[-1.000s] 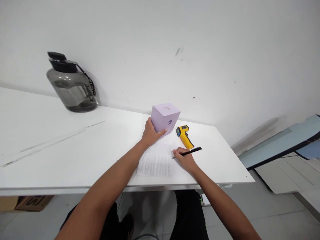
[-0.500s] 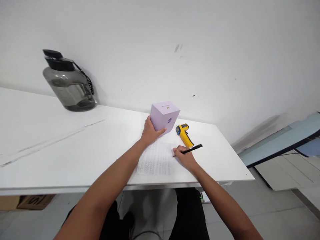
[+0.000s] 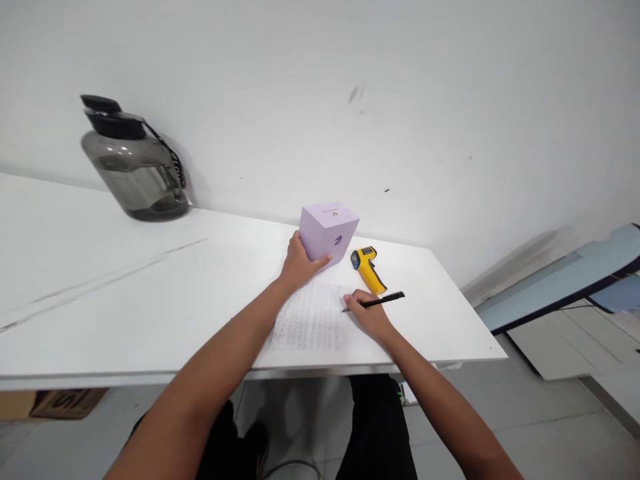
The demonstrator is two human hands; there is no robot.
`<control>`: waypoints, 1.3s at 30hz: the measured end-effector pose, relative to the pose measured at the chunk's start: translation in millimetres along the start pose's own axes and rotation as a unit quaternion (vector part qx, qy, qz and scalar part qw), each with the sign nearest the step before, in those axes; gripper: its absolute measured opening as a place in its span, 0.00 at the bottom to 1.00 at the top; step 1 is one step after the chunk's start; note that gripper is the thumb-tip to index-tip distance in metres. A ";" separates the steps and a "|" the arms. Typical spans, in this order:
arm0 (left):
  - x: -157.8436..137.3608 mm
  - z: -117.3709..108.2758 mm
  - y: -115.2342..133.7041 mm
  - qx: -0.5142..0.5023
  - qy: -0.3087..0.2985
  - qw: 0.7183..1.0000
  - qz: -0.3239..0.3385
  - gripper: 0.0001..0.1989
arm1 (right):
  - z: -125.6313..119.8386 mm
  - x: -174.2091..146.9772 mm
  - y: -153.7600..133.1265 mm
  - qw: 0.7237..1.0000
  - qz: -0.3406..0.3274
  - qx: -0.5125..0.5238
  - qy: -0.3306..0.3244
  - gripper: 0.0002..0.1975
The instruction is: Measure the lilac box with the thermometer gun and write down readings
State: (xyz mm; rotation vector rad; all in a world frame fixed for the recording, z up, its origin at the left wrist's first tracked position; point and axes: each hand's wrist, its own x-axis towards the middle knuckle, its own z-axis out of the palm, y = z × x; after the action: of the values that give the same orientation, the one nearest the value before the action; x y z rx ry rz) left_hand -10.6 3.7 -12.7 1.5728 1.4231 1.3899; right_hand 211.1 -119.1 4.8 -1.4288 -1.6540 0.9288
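Fingers of the right hand (image 3: 370, 313) are closed around a slim black pen (image 3: 383, 300), its tip at a marked white paper sheet (image 3: 310, 320). The left hand (image 3: 300, 262) clamps a lilac cuboid box (image 3: 327, 232) beyond the sheet, near a yellow-and-black pistol-shaped device (image 3: 370, 271).

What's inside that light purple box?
Its inside can't be seen: the light purple box looks closed. Outside, a dark purple mark shows, and the left hand grips its side.

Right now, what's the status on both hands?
Left hand grips lilac box. Right hand holds black pen, tip at paper. Yellow gun-shaped device close beyond right hand.
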 end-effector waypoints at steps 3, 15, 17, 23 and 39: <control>0.1 -0.4 0.1 0.002 0.000 1.000 0.002 0.61 | 0.4 0.4 -0.2 1.000 0.002 -0.003 0.003 0.27; 1.0 0.1 0.4 -0.012 -0.002 1.000 0.001 0.61 | 0.0 -0.2 -1.2 1.000 0.002 -0.009 -0.006 0.27; 1.5 0.9 -1.1 -0.016 0.004 1.000 0.005 0.60 | -0.1 -0.2 -1.3 1.000 0.004 -0.010 -0.007 0.27; 1.5 0.9 0.1 -0.018 0.002 1.000 -0.001 0.61 | -0.1 -0.6 -2.0 1.000 0.002 -0.007 -0.006 0.28; -0.9 -1.6 6.8 0.020 -0.002 1.000 -0.007 0.61 | -0.9 -2.6 -9.9 1.000 -0.005 -0.002 -0.007 0.29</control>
State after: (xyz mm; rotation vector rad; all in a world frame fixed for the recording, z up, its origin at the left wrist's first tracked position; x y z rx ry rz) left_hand -9.8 0.8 -6.4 1.5864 1.4650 1.3586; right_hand 207.7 -122.8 13.8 -1.4182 -1.6740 0.9316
